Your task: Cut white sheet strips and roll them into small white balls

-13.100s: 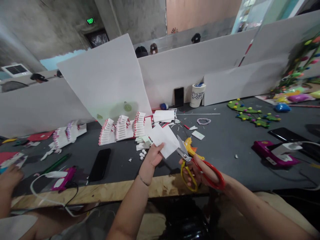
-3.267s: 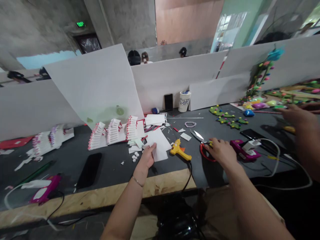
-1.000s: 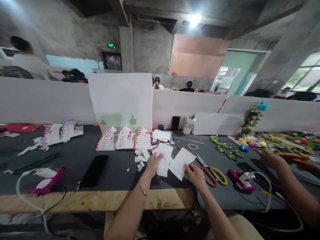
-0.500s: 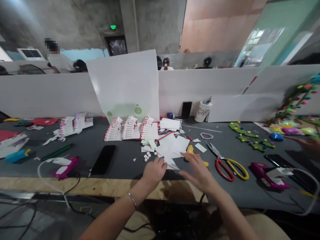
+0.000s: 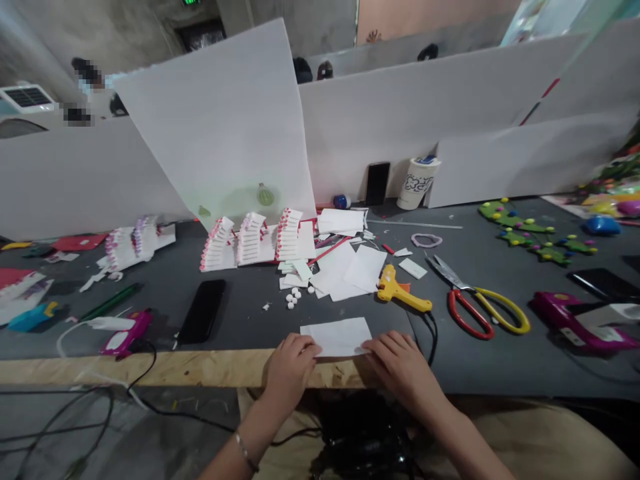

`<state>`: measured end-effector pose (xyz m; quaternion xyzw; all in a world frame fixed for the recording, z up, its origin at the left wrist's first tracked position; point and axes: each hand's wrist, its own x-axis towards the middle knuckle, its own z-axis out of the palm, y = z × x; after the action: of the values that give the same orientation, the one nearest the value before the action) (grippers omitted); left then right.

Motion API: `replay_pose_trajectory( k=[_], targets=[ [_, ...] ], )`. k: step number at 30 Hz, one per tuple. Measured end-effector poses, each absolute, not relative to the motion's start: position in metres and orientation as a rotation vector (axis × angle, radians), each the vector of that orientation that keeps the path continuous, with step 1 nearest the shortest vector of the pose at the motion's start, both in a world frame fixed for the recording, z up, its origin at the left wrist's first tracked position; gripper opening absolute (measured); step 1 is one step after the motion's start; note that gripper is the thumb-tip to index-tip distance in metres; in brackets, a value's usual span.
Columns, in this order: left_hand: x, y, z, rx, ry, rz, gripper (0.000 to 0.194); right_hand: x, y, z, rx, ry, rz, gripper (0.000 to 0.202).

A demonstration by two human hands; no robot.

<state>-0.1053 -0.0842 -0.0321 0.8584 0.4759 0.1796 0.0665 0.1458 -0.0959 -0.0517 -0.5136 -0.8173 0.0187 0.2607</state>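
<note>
A small white sheet of paper (image 5: 340, 337) lies at the table's front edge, in front of me. My left hand (image 5: 293, 367) pinches its lower left corner, fingers curled. At the lower right corner my right hand (image 5: 404, 368) grips it too, with the thumbs hidden beneath. Just beyond are more white paper sheets (image 5: 367, 268), overlapping. A yellow hot glue gun (image 5: 403, 293) rests beyond my right hand, its black cord running down. Small white balls (image 5: 293, 298) and cut paper pieces (image 5: 295, 272) lie past my left hand.
Scissors (image 5: 483, 307) with red and yellow handles lie to the right. Folded white paper pieces with pink tips (image 5: 255, 243) stand at the back. A black phone (image 5: 203, 311) and a magenta power strip (image 5: 123, 333) are on the left. Another magenta power strip (image 5: 575, 323) sits far right.
Both hands have come back to the table's front edge and now hold a white sheet between them. The right hand has left the glue gun's side. The view has tilted down.
</note>
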Motion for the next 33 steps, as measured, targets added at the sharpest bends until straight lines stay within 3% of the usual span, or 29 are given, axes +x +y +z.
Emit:
replay_pose_trajectory(
  k=[8, 14, 21, 33],
  targets=[
    [-0.111, -0.07, -0.025, 2.226, 1.588, 0.567, 0.007, 0.152, -0.073, -0.049, -1.398, -2.224, 0.339, 0.018],
    [-0.109, -0.066, -0.025, 2.102, 1.812, 0.439, 0.024, 0.158, -0.058, -0.059, -1.491, -2.182, 0.361, 0.026],
    [-0.109, -0.068, -0.028, 2.094, 1.825, 0.53, 0.024, 0.155, -0.055, -0.058, -1.584, -2.136, 0.256, 0.043],
    [-0.107, -0.062, -0.023, 2.066, 1.833, 0.422, 0.028, 0.154, -0.053, -0.052, -1.657, -2.152, 0.196, 0.045]
  ],
)
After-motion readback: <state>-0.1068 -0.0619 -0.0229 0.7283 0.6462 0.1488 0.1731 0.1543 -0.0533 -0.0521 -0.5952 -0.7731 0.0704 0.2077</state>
